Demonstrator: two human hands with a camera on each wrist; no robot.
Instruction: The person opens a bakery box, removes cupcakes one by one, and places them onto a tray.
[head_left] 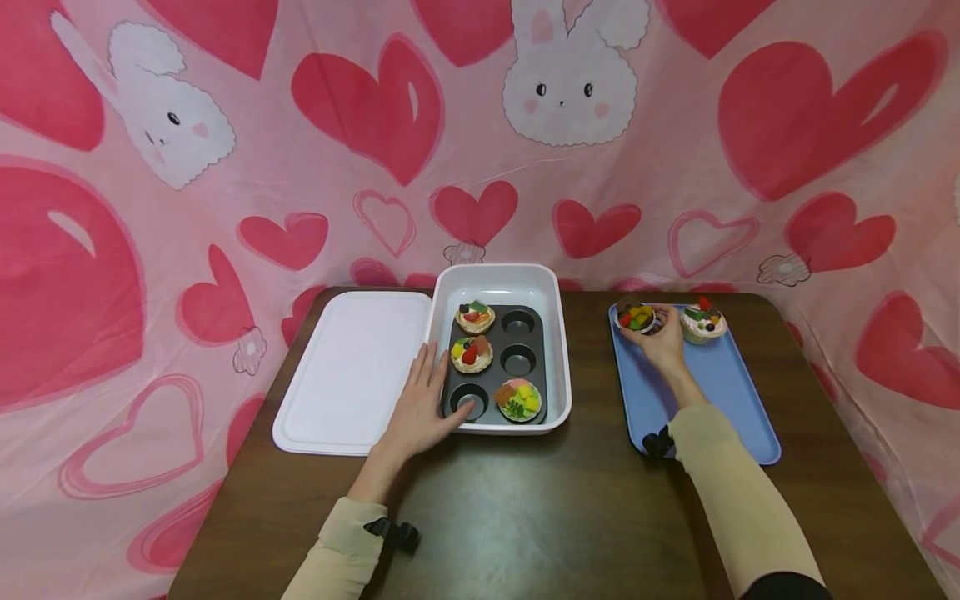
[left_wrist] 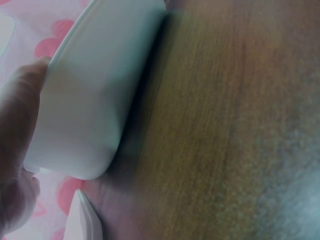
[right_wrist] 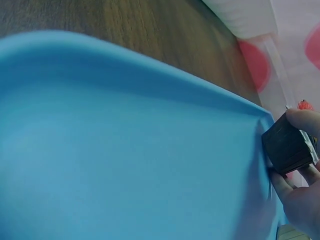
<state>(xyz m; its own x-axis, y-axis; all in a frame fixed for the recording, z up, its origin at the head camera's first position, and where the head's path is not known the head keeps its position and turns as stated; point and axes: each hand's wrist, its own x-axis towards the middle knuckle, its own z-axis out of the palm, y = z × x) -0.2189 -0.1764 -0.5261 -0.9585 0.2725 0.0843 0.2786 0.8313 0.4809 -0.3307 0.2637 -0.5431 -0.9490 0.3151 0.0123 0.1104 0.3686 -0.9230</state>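
My right hand (head_left: 666,346) pinches a fruit-topped cupcake (head_left: 634,317) at the back left corner of the blue tray (head_left: 697,392). Its dark cup (right_wrist: 286,145) shows between thumb and fingers in the right wrist view. Another cupcake (head_left: 702,323) stands just right of that hand, on the tray. My left hand (head_left: 420,412) rests on the front left rim of the white box (head_left: 564,367), fingers spread. Inside the box lies a dark muffin pan (head_left: 495,367). Fruit-topped cupcakes fill its back left (head_left: 475,317), middle left (head_left: 472,354) and front right (head_left: 519,400) cups; the other cups hold nothing.
A flat white lid (head_left: 345,375) lies left of the box, close against it. All stands on a dark wooden table (head_left: 540,517). Behind the table hangs a pink cloth (head_left: 480,158) with hearts and rabbits.
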